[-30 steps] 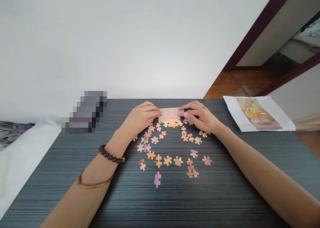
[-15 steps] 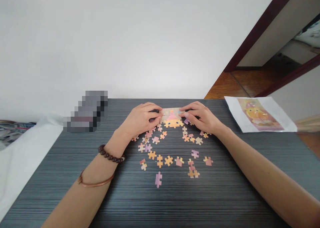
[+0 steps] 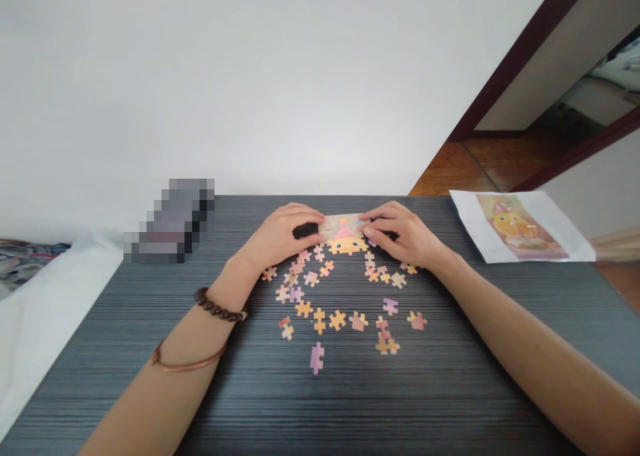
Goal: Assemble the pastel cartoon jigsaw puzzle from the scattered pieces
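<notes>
A: Item one?
B: Assembled puzzle section (image 3: 349,231), one, lying at far centre. It is showing a pale ground, a pink pointed hat and a yellow head with two blue eyes. Its far edge is running straight, its near edge is presenting knobs, and a thin dark gap is showing at left.
A: Item two?
B: Loose puzzle pieces (image 3: 311,279), pink, orange, cream and lilac, lying scattered nearer, clustering left and right. A lilac piece (image 3: 317,358) is lying apart, nearest of all.

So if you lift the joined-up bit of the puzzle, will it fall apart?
Possibly: the joined-up bit has jigsaw knobs along its edge, so it may sag or split. It looks thin and small, so it's probably light. Lying flat, it would likely slide, not roll.
</notes>
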The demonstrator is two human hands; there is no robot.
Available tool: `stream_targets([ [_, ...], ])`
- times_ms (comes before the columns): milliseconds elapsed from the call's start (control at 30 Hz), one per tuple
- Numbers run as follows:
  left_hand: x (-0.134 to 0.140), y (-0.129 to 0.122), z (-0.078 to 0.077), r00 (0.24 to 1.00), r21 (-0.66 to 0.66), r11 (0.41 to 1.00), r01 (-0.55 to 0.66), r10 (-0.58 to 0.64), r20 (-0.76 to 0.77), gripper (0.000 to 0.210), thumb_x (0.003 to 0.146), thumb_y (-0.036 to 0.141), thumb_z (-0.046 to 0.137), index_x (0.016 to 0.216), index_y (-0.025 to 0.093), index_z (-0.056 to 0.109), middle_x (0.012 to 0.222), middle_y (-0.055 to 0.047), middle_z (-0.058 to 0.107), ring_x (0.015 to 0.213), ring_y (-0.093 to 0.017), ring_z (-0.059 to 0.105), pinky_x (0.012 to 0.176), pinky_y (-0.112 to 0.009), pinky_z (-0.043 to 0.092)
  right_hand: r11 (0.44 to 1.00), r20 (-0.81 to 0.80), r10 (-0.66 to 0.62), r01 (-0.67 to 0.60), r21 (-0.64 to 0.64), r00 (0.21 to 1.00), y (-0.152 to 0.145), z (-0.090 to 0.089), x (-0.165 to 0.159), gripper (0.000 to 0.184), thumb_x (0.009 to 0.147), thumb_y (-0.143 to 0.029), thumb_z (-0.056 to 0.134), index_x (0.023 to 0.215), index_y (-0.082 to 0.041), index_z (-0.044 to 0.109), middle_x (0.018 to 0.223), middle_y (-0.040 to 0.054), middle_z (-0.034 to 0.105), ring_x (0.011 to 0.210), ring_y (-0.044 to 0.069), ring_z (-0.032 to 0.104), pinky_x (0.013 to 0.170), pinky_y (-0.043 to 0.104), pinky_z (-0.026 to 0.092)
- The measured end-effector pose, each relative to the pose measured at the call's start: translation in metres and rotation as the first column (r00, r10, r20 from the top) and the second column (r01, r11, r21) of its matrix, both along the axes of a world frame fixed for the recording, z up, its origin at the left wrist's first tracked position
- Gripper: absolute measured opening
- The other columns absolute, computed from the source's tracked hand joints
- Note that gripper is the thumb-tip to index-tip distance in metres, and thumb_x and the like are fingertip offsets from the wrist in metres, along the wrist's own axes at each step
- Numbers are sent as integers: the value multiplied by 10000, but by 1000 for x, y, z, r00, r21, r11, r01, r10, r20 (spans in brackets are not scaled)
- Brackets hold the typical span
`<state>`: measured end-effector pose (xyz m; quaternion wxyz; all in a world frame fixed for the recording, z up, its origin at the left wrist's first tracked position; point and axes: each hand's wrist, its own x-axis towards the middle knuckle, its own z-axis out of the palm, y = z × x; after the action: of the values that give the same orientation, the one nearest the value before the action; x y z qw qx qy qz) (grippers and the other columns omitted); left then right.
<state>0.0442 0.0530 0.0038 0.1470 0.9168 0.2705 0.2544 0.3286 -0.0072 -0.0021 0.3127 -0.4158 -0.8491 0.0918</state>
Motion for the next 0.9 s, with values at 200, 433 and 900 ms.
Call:
stream_targets([
  [200,0,1,-2,1000,38,999,11,-10,-17,230,950,387,638,981,201,771,1140,-69,753,1069,-231,672,977,-421,527,1000,1,11,-11,1,1000,0,0,0,275,995,-346,531,1003,-236,782,1130,82,749,1031,250,655,946,481,527],
  [433,2,0,0,997,110,994,17,-9,-81,190,955,346,637,944,221,780,1124,-48,759,1025,-226,675,934,-418,540,1000,7,13,-13,1,1000,1,0,0,268,992,-348,535,999,-240,781,1130,80,749,1028,254,652,942,486,529],
  [900,-3,0,-2,989,-124,988,-94,106,100,472,882,582,659,1123,180,707,1227,-115,693,1127,-247,657,1058,-423,505,995,-211,-75,58,-84,975,2,1,4,228,958,-244,512,998,-240,737,1105,73,717,1031,238,672,927,418,542],
])
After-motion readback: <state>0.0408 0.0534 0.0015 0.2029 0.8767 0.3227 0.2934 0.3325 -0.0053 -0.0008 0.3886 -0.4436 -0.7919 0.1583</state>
